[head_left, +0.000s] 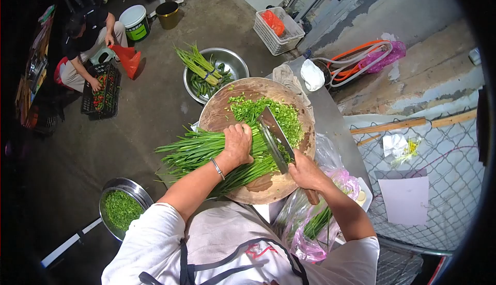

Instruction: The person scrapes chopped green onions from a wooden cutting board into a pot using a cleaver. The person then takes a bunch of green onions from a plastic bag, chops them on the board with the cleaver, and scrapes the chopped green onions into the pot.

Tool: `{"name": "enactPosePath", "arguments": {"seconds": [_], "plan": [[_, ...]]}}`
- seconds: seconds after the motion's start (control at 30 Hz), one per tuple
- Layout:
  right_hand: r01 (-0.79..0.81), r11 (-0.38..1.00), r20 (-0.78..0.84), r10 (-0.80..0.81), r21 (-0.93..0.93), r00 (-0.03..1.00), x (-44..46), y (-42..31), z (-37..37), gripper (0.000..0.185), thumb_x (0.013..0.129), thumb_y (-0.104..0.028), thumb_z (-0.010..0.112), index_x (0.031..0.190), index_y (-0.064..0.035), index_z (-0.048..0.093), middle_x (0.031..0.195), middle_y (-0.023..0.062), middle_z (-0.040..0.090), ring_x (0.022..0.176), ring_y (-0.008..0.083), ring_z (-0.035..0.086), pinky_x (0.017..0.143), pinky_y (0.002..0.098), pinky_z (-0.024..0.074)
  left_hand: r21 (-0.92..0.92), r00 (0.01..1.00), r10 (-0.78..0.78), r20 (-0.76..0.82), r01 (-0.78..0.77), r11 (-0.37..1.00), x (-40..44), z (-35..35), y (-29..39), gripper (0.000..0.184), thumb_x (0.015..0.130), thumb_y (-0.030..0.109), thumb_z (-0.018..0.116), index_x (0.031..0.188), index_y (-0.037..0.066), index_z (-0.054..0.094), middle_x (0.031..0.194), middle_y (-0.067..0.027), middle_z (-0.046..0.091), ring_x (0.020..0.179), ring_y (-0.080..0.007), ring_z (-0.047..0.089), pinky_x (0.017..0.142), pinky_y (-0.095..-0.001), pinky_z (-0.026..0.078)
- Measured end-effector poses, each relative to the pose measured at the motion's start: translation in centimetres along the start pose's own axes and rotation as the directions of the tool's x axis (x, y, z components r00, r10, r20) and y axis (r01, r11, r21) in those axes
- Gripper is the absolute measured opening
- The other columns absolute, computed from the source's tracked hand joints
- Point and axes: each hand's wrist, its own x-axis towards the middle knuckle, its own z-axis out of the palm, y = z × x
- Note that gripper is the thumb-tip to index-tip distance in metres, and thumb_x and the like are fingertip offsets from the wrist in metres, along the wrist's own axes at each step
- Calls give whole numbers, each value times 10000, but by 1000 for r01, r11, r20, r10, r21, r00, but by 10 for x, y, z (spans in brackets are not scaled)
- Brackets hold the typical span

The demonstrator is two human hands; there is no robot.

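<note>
Long, thin green stalks (199,148) lie under my left hand (238,143), fingers curled, crosswise to the steel cleaver (278,133) my right hand (306,171) grips.

The round wooden board (218,110) carries long green stalks (199,148) and chopped green pieces (292,123).

The work area is brightly lit and fairly sharp, while the floor at far left falls into shadow. Wide-lens distortion bends the dark, rounded edges.

One head-worn camera looks forward and steeply down.
</note>
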Motion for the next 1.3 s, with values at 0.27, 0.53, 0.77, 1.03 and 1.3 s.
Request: {"name": "enactPosePath", "arguments": {"seconds": [0.27,0.53,0.77,1.03,1.3], "plan": [[-43,998,-243,55,53,969,64,9,85,314,962,-138,572,1201,40,475,836,296,657,817,510,658,752,575,506,-59,1000,-13,-3,13,998,3,4,-3,1086,520,556,924,1318,-44,496,1145,-162,581,1073,-319,566,886,-470,468],[-18,1000,-222,13,-17,975,-7,-41,0,268,978,-151,546,1126,54,457,866,343,650,861,549,636,792,605,483,-68,1000,-19,5,20,997,0,4,-3,995,527,545,923,1260,-13,547,1136,-145,581,1080,-312,568,885,-479,466],[-28,1000,-54,28,-10,998,-14,-20,9,358,950,-124,556,1243,65,475,956,358,650,962,548,635,859,572,489,-41,999,-35,18,36,999,1,2,0,1010,507,561,939,1251,-5,555,1132,-137,581,1070,-303,566,886,-477,465],[-89,994,-228,102,66,968,60,-12,82,331,970,-198,552,1176,50,478,900,349,667,870,557,647,822,616,502,-97,997,-52,58,57,994,6,-2,-2,1016,517,523,946,1276,-7,528,1155,-138,573,1118,-309,554,935,-475,453],[-90,992,-189,106,91,976,5,-50,14,287,964,-150,559,1142,53,460,867,358,653,879,563,640,804,612,487,-143,998,-54,8,55,988,-5,1,-4,958,530,495,941,1261,16,549,1167,-119,559,1129,-284,537,952,-473,427]]}}
